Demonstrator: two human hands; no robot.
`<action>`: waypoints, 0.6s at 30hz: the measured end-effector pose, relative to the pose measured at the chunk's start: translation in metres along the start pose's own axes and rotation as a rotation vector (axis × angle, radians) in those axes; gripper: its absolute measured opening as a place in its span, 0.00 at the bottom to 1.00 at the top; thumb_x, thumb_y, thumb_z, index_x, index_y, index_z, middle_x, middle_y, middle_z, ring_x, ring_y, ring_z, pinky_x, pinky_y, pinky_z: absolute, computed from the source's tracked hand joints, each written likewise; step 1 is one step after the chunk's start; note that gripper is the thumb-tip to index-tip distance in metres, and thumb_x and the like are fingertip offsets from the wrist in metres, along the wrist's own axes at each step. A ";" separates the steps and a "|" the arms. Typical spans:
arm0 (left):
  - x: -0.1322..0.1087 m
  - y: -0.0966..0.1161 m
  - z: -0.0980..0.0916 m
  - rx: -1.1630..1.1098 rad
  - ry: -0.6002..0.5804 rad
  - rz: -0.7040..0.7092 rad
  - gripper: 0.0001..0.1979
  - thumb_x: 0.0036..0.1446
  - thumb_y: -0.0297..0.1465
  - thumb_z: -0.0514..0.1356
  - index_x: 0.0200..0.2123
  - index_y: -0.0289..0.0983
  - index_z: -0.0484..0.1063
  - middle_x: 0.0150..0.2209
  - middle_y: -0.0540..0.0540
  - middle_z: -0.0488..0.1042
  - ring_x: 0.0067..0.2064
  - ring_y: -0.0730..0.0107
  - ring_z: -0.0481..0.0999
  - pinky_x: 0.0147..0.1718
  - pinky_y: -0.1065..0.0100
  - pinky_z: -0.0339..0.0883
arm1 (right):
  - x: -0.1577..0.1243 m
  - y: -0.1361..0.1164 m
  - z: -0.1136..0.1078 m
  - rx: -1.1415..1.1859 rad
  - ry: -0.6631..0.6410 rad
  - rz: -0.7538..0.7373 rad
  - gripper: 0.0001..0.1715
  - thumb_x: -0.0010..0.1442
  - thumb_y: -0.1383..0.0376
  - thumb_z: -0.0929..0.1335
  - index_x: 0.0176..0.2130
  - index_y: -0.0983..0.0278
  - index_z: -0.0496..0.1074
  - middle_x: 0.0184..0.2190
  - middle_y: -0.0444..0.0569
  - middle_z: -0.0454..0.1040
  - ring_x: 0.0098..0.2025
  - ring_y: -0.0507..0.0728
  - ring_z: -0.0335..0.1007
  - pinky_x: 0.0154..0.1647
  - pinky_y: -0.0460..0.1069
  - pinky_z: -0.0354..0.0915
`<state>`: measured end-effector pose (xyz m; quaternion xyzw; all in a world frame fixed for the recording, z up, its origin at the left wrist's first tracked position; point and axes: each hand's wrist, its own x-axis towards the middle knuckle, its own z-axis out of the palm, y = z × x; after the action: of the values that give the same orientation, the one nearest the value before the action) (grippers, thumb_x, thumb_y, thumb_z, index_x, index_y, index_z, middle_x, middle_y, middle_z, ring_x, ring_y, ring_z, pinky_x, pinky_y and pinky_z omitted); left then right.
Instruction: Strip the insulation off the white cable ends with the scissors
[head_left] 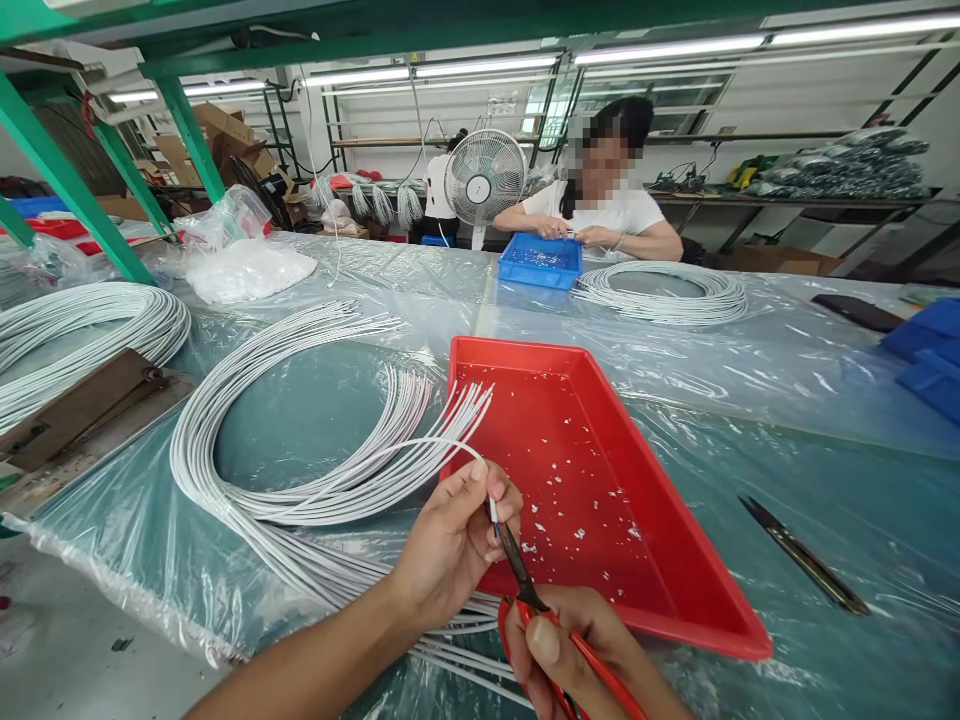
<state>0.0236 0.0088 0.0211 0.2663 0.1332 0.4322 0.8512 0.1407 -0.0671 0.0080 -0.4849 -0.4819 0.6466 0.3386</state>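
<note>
Between the thumb and fingers of my left hand (465, 520) is the end of a white cable (457, 443), with a short bluish tip pointing down. My right hand (570, 640) is closed round the red handles of a pair of scissors (525, 590). Their dark blades reach up to the cable end, close to my left fingers; whether they touch it I cannot tell. The cable runs back to a coiled bundle of white cables (199, 450) on the left. Under and beyond my hands lies a red tray (600, 450) with small white scraps scattered over its bottom.
Tweezers (802, 555) lie right of the tray. A metal fixture (82, 410) and another cable coil (150, 315) are at the left. Across the table, a person (600, 200) works over a blue bin (540, 262) beside a further coil (667, 292). Plastic sheeting covers the table.
</note>
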 end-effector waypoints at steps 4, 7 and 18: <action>0.000 -0.001 0.001 -0.044 0.004 -0.007 0.12 0.62 0.27 0.45 0.27 0.32 0.60 0.24 0.52 0.58 0.19 0.84 0.53 0.17 0.79 0.47 | 0.004 0.001 0.006 -0.058 0.049 -0.036 0.31 0.48 0.39 0.60 0.21 0.64 0.59 0.14 0.41 0.58 0.14 0.46 0.52 0.14 0.43 0.50; 0.000 -0.001 0.002 -0.070 0.015 -0.017 0.11 0.61 0.26 0.47 0.27 0.33 0.61 0.24 0.52 0.58 0.19 0.84 0.53 0.17 0.79 0.47 | 0.005 0.003 0.008 -0.090 0.100 -0.069 0.31 0.47 0.39 0.61 0.21 0.65 0.60 0.13 0.40 0.57 0.14 0.47 0.53 0.15 0.43 0.51; -0.009 -0.001 0.006 0.500 0.096 0.180 0.14 0.62 0.33 0.48 0.26 0.34 0.63 0.25 0.52 0.60 0.24 0.80 0.57 0.23 0.75 0.52 | 0.006 -0.014 -0.010 -0.405 0.537 -0.498 0.07 0.52 0.63 0.67 0.25 0.64 0.71 0.18 0.42 0.67 0.19 0.50 0.62 0.20 0.43 0.61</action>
<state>0.0211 -0.0011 0.0252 0.4583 0.2518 0.4718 0.7099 0.1482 -0.0541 0.0191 -0.5618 -0.5963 0.2876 0.4960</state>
